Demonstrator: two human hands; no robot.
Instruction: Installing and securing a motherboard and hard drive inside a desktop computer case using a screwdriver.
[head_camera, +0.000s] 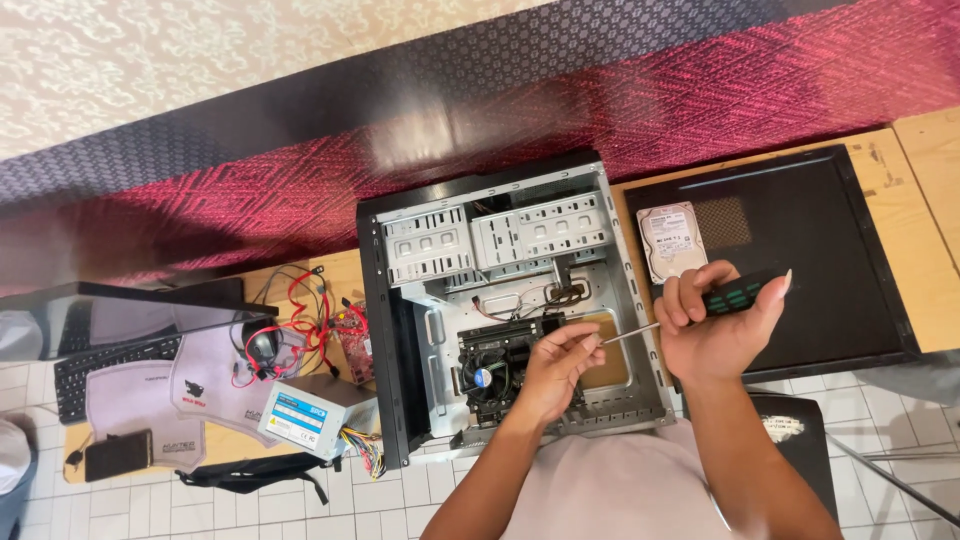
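Open computer case (500, 310) lying on its side, beneath both hands. Right hand (715, 330) clamped around a screwdriver (690, 310); left hand (555, 370) pinches its tip beside the fan (485, 378). A slip may gouge the board or prick the fingertips (590, 343).

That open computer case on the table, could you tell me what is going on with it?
A person is working inside the open computer case, which lies on its side on the wooden table. Their right hand grips a screwdriver by its dark handle, with the shaft pointing into the case. Their left hand rests by the shaft's tip, over the motherboard near the cooler fan. A hard drive lies on the removed side panel, and a power supply sits to the left.
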